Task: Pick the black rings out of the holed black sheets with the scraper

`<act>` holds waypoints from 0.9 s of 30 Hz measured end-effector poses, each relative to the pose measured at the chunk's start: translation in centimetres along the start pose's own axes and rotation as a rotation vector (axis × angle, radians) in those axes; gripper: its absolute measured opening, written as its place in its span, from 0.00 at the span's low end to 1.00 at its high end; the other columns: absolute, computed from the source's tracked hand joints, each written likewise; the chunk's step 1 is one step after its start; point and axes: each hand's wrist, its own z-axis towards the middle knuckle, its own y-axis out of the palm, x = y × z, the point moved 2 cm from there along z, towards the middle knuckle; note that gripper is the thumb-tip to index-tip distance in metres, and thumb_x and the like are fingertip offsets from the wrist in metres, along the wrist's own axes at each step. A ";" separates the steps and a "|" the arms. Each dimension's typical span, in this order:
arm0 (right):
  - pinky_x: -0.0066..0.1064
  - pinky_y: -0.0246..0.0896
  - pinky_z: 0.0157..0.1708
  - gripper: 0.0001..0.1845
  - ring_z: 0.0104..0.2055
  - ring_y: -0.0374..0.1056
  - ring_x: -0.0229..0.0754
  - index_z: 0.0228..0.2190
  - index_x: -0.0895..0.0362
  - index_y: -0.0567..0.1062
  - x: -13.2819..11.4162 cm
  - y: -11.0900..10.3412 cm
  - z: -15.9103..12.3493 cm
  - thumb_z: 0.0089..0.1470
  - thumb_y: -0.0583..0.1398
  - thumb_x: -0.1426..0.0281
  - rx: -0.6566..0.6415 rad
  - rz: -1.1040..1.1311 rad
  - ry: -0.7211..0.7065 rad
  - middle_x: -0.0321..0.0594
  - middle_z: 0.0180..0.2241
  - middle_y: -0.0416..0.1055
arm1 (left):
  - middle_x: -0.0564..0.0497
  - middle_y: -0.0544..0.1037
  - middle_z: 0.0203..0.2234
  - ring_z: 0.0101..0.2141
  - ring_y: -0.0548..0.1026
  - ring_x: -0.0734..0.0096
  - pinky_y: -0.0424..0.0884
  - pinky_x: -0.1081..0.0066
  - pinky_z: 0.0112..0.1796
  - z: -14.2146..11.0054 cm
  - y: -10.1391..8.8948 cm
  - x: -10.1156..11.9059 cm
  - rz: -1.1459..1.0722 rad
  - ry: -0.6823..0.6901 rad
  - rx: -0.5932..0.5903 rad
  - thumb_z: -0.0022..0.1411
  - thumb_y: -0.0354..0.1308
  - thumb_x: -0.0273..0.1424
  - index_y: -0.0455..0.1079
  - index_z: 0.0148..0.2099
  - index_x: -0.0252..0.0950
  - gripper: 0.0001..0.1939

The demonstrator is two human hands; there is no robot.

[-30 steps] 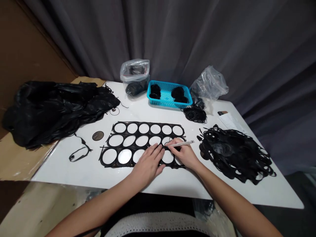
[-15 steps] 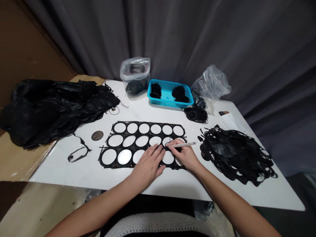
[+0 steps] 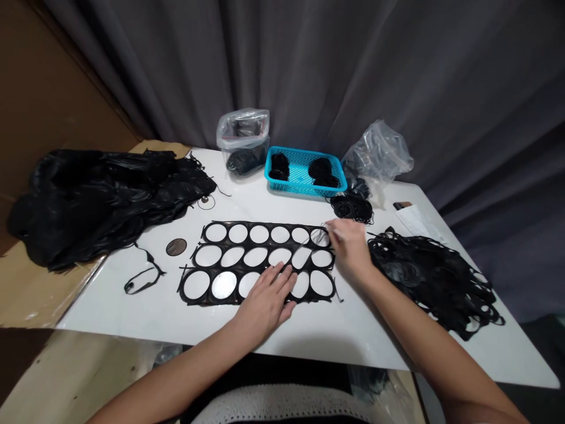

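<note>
A flat black rubber-like sheet (image 3: pixel 260 245) with rows of large round holes lies on the white table (image 3: pixel 304 330). My left hand (image 3: pixel 267 294) rests flat on its near part, fingers stretched out, covering some of the holes. Above the sheet's right end, my right hand (image 3: pixel 351 244) is raised and blurred, its fingers pinched together. A thin black strand (image 3: pixel 314 237) stretches from the sheet up to those fingertips. The slim white tool held there earlier cannot be made out clearly now.
Black material (image 3: pixel 106 200) is heaped on the left, near a dark disc (image 3: pixel 176 247) and a loose strip (image 3: pixel 145 278). Perforated black scraps (image 3: pixel 441 282) lie at right. Behind stand a blue basket (image 3: pixel 304 187), a bagged tub (image 3: pixel 242 138) and a clear plastic bag (image 3: pixel 379 150).
My right hand has moved up and away from the sheet, drawing a thin black strand with it. My left hand stays in place. The view has shifted slightly.
</note>
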 end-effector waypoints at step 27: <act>0.37 0.72 0.44 0.17 0.41 0.76 0.44 0.26 0.54 0.67 -0.8 3.2 0.9 0.51 0.68 0.59 -0.244 1.201 0.622 0.42 0.38 0.78 | 0.38 0.67 0.62 0.63 0.62 0.50 0.58 0.52 0.62 5.2 0.3 -3.6 0.095 0.036 -0.063 0.70 0.53 0.37 0.60 0.64 0.30 0.25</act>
